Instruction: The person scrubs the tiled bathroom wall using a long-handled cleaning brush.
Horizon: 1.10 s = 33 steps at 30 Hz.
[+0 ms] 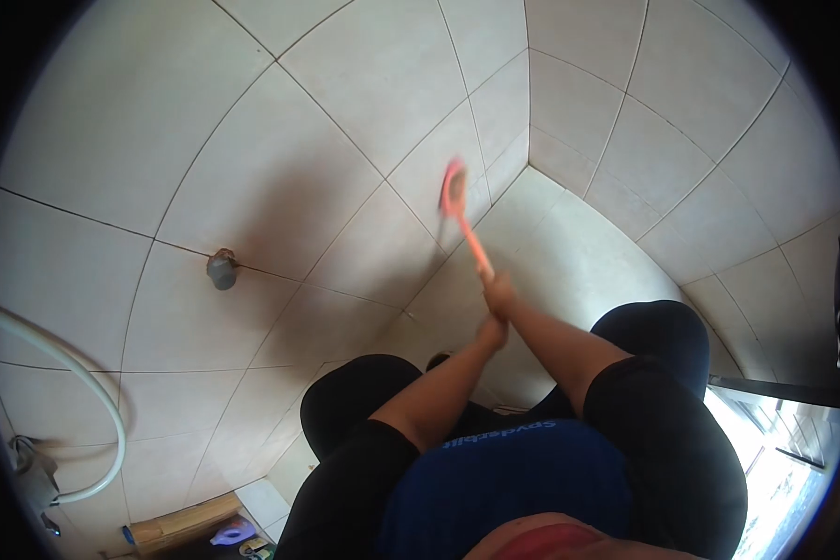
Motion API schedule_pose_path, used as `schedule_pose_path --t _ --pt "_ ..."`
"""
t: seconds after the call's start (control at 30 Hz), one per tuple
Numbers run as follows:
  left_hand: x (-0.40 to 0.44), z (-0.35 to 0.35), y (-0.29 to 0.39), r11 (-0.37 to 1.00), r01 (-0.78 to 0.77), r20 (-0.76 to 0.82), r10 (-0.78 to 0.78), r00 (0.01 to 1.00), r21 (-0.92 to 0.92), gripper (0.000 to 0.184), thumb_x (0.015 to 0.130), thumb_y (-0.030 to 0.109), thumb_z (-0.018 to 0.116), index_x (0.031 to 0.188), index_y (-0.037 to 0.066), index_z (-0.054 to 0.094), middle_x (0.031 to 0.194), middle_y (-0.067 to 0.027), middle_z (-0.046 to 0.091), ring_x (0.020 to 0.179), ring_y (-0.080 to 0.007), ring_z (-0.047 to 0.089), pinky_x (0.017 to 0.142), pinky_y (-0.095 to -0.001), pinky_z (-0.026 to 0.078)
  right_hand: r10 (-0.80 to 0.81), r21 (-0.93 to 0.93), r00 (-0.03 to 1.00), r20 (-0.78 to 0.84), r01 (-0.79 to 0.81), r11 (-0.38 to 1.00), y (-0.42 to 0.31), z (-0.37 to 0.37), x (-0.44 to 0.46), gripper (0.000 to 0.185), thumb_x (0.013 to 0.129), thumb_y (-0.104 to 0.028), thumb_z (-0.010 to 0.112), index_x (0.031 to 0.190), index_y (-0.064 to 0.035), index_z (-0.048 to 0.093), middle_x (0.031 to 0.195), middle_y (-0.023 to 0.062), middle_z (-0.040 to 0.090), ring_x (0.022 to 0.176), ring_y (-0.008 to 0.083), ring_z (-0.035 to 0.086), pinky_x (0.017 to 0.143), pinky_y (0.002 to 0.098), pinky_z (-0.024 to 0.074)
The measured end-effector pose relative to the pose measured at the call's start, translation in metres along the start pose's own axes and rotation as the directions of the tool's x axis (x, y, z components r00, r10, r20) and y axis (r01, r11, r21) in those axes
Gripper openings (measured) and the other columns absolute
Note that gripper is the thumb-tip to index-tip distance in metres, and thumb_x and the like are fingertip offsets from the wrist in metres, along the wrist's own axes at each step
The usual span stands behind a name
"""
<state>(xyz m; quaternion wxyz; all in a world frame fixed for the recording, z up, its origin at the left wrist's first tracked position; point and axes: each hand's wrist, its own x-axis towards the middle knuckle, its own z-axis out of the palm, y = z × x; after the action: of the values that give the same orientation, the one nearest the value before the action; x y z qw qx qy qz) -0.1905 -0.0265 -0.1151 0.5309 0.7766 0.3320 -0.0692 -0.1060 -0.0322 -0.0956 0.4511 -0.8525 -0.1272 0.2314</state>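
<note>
A long-handled pink scrub brush (474,245) reaches up from my hands, its oval head against the tiled wall (345,84) near the corner. My right hand (500,295) is wrapped round the handle. Just below it, my left hand (494,330) is closed at the handle's lower end, partly hidden and a little blurred. The brush head is slightly smeared, and its bristles are hard to make out.
A grey pipe stub (222,270) sticks out of the left wall. At the far left a white hose (93,378) hangs from a metal fitting (34,476). A purple bottle (232,532) sits by a wooden piece (182,525) at lower left. The pale floor (569,243) lies between my knees and the corner.
</note>
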Motion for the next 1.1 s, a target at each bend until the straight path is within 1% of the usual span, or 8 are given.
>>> schedule_pose_path --t 0.03,0.17,0.3,0.43,0.5,0.77,0.9,1.1 --pt "0.013 -0.009 0.004 0.939 -0.301 -0.279 0.337 0.899 0.164 0.033 0.088 0.029 0.032 0.086 0.0 0.047 0.08 -0.0192 0.054 0.072 -0.0345 0.054 0.063 -0.0426 0.039 0.074 0.17 0.995 0.062 -0.084 0.982 -0.026 -0.012 0.019 0.061 0.08 -0.055 0.04 0.081 0.0053 0.054 0.071 0.0204 0.057 0.069 0.0336 0.056 0.063 0.0432 0.0437" --pt "0.015 -0.068 0.082 0.979 -0.201 -0.309 0.185 0.933 -0.019 0.033 0.089 0.028 0.031 0.088 -0.001 0.046 0.083 -0.0227 0.054 0.079 -0.0383 0.052 0.067 -0.0429 0.039 0.063 0.619 0.973 0.221 -0.19 0.762 -0.105 -0.056 0.047 0.061 0.08 -0.055 0.039 0.071 0.0038 0.052 0.057 0.0159 0.053 0.057 0.0277 0.055 0.056 0.042 0.0443" --pt "0.017 -0.039 0.022 1.0 -0.019 0.013 0.02 1.0 -0.017 0.036 0.089 0.03 0.028 0.1 -0.001 0.042 0.088 -0.0207 0.054 0.083 -0.0344 0.053 0.069 -0.0418 0.04 0.006 0.011 0.996 -0.09 -0.005 1.0 -0.036 0.004 0.034 0.056 0.083 -0.05 0.037 0.079 0.0037 0.052 0.06 0.0153 0.053 0.056 0.027 0.056 0.049 0.038 0.0435" --pt "-0.017 0.004 0.002 0.938 0.289 0.37 -0.342 0.864 0.192 0.044 0.087 0.047 0.029 0.1 0.009 0.046 0.076 -0.0053 0.051 0.061 -0.0169 0.047 0.055 -0.0315 0.039 0.046 -0.02 0.977 0.21 -0.043 0.999 0.028 0.01 -0.004 0.062 0.083 -0.052 0.035 0.09 0.0062 0.053 0.071 0.0223 0.057 0.069 0.0371 0.057 0.06 0.0438 0.0437" --pt "-0.02 0.008 0.016 0.831 0.478 0.329 -0.384 0.863 -0.285 0.037 0.088 0.029 0.031 0.109 0.001 0.043 0.101 -0.0205 0.052 0.094 -0.0272 0.051 0.078 -0.0381 0.039 0.136 -0.002 0.944 0.301 -0.142 0.99 0.035 0.008 0.001 0.057 0.083 -0.051 0.035 0.085 0.0027 0.053 0.062 0.0163 0.053 0.057 0.0317 0.053 0.053 0.0404 0.0424" --pt "0.017 -0.065 0.074 0.916 -0.293 -0.248 0.227 0.942 -0.274 0.034 0.086 0.034 0.039 0.089 0.003 0.051 0.072 -0.0074 0.054 0.067 -0.0191 0.052 0.06 -0.0294 0.039 0.022 0.791 0.894 0.448 -0.407 0.457 -0.074 -0.059 0.079 0.046 0.082 -0.052 0.038 0.064 -0.0106 0.043 0.049 0.0037 0.042 0.038 0.0184 0.042 0.036 0.0327 0.0338" --pt "0.023 -0.05 0.011 0.967 0.192 0.542 -0.252 0.802 0.166 0.022 0.083 0.026 0.039 0.088 0.007 0.05 0.082 -0.0073 0.056 0.07 -0.0163 0.054 0.059 -0.0263 0.037 0.225 -0.001 0.956 0.186 -0.229 0.973 -0.019 -0.007 0.021 0.056 0.082 -0.054 0.036 0.071 -0.0005 0.049 0.051 0.0107 0.045 0.05 0.0237 0.05 0.049 0.0394 0.0415" --pt "0.012 -0.042 0.017 0.943 0.273 0.572 -0.332 0.75 0.189 0.023 0.082 0.022 0.041 0.095 0.005 0.049 0.083 -0.0076 0.057 0.07 -0.0168 0.055 0.058 -0.0287 0.04 0.153 0.215 0.877 0.456 -0.275 0.937 0.018 -0.002 0.016 0.055 0.083 -0.053 0.037 0.064 -0.0022 0.047 0.05 0.0104 0.043 0.041 0.0215 0.046 0.041 0.0382 0.039"
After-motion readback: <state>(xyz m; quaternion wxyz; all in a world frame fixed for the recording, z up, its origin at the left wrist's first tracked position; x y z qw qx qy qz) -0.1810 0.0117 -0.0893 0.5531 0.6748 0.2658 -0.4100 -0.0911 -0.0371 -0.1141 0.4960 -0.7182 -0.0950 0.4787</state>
